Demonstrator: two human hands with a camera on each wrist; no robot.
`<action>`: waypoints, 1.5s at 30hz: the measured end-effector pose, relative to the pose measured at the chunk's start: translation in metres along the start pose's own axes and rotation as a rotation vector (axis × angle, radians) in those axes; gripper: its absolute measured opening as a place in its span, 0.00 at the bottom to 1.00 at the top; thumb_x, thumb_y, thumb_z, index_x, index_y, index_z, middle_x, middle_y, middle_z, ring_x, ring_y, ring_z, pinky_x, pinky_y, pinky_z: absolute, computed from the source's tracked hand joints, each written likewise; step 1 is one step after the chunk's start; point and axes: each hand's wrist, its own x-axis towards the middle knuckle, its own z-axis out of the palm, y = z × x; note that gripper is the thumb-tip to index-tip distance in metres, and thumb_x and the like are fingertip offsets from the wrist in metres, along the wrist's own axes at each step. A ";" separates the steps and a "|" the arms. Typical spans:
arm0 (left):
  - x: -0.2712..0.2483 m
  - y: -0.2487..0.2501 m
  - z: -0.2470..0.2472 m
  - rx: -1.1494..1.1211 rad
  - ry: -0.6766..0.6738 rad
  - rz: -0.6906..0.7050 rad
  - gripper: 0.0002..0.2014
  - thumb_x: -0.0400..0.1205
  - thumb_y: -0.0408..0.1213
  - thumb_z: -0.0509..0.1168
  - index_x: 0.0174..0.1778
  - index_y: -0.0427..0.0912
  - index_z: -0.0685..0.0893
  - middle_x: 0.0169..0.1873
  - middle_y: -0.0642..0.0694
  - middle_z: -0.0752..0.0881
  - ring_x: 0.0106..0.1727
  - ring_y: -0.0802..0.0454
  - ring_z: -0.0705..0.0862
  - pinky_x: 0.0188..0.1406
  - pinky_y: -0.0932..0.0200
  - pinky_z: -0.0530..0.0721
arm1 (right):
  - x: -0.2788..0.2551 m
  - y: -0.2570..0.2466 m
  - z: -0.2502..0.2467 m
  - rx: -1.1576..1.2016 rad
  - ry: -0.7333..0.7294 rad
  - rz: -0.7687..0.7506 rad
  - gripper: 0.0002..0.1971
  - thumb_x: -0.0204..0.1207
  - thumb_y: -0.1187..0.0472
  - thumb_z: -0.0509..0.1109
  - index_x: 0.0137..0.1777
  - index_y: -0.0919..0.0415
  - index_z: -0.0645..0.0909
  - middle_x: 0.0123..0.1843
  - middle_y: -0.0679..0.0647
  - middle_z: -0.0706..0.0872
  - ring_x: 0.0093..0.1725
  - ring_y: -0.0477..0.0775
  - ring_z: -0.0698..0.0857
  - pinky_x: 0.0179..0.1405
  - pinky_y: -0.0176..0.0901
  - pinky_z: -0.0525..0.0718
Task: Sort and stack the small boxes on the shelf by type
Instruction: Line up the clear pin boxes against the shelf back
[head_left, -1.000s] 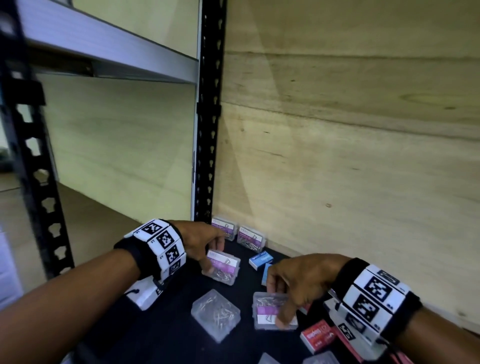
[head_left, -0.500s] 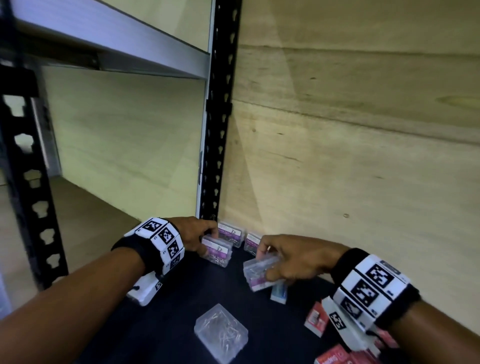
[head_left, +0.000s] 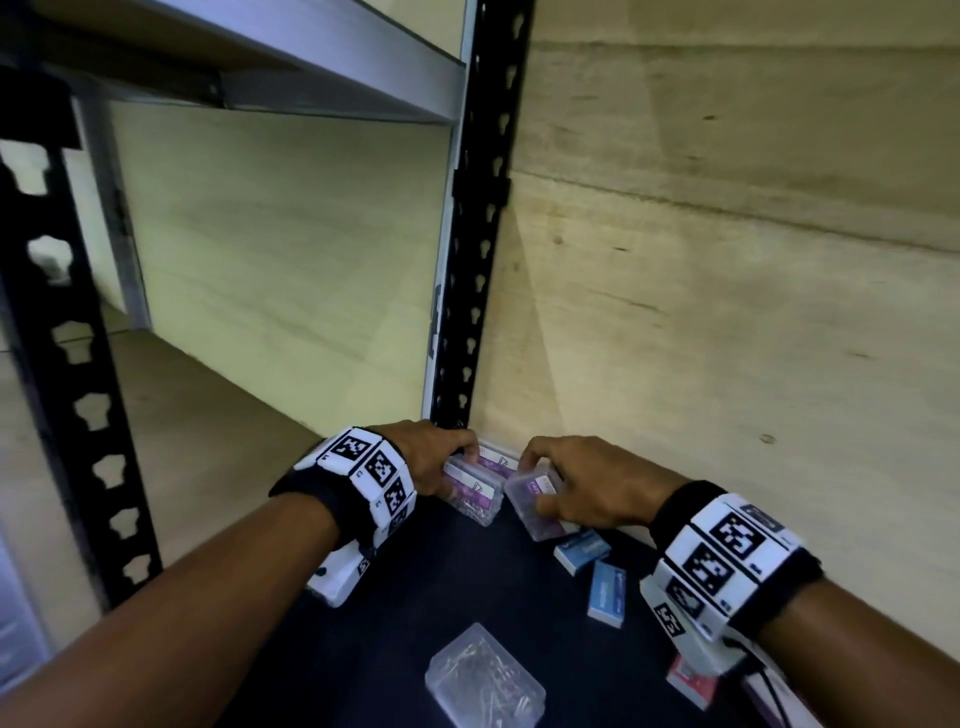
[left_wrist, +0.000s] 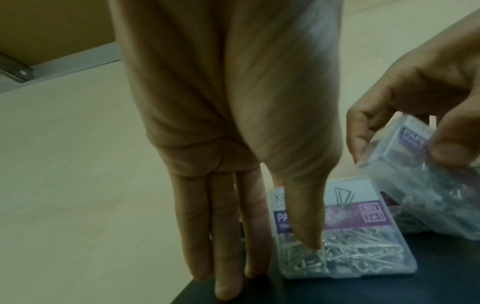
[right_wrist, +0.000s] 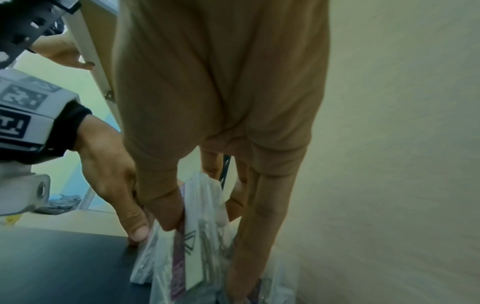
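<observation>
Nearest us: we see a clear box of clips (head_left: 485, 677) lying flat on the dark shelf (head_left: 395, 613), unlabelled side up, apart from both hands.
To our right: two blue boxes (head_left: 605, 592) lie near the wooden back wall (head_left: 727, 312); a red box (head_left: 693, 686) sits partly hidden under our right wrist.
Right hand (head_left: 587, 488): we grasp a purple-labelled clip box (left_wrist: 426, 176) between thumb and fingers, tilted, lifted off the shelf, just beside the corner boxes.
Left hand (head_left: 431, 457): fingers nearly straight, thumb resting on another purple-labelled box (left_wrist: 345, 232) that lies flat.
Far corner: a further purple-labelled box (head_left: 498, 460) sits against the wall by the black post (head_left: 483, 234).
</observation>
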 end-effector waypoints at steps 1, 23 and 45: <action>0.000 0.000 0.000 -0.001 0.002 0.001 0.22 0.81 0.46 0.70 0.69 0.53 0.71 0.47 0.52 0.79 0.47 0.51 0.80 0.47 0.60 0.77 | 0.003 -0.001 0.001 -0.040 -0.011 -0.003 0.22 0.78 0.52 0.73 0.72 0.48 0.74 0.46 0.47 0.79 0.46 0.51 0.79 0.45 0.43 0.75; -0.008 0.009 0.000 -0.026 -0.011 -0.022 0.27 0.80 0.48 0.70 0.71 0.55 0.64 0.47 0.50 0.82 0.48 0.48 0.83 0.54 0.52 0.83 | 0.017 0.007 0.009 -0.146 0.012 0.063 0.29 0.74 0.51 0.78 0.74 0.52 0.76 0.66 0.55 0.84 0.60 0.58 0.84 0.56 0.46 0.83; -0.103 0.083 -0.003 -0.179 -0.259 0.092 0.22 0.70 0.55 0.78 0.58 0.56 0.85 0.57 0.54 0.86 0.58 0.58 0.84 0.60 0.64 0.79 | -0.142 0.048 -0.020 -0.180 -0.228 0.302 0.17 0.73 0.41 0.75 0.50 0.55 0.88 0.49 0.56 0.91 0.41 0.53 0.86 0.51 0.49 0.86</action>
